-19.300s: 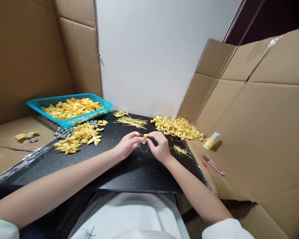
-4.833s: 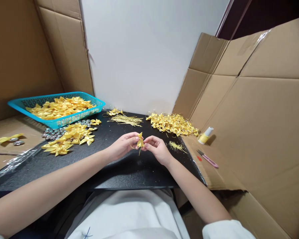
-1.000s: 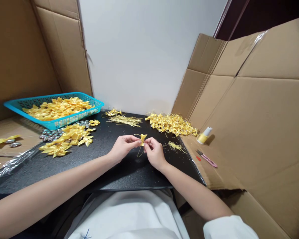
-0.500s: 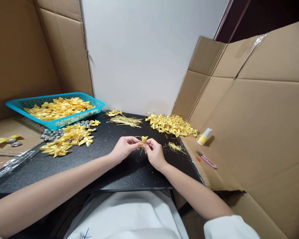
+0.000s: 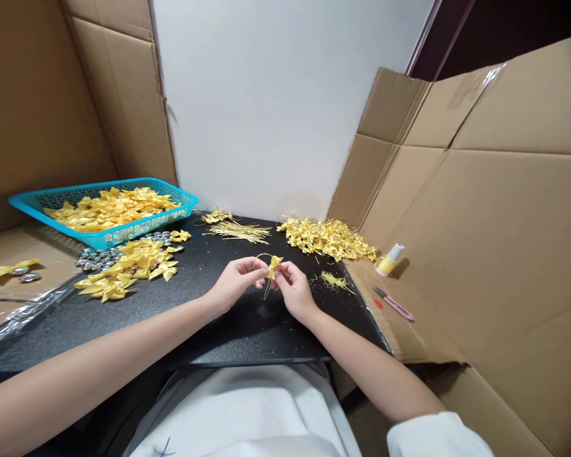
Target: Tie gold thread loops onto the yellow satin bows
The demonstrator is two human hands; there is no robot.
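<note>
Tilted since the earlier frame, one partly hidden bow was pinched by left hand and right hand; one cord loop hung below.

Plain whitish wall at ctr bg, from top edge to approx mid-frame. Brown L cardboard panel fills upper L, shadowed; R cardboard panel takes R side, creased, w/ shiny tape nr its top edge. Dk maroon/blk area in upper R corner. Blk tabletop lower ctr, speckled. Light soft, brightest on wall.
</note>
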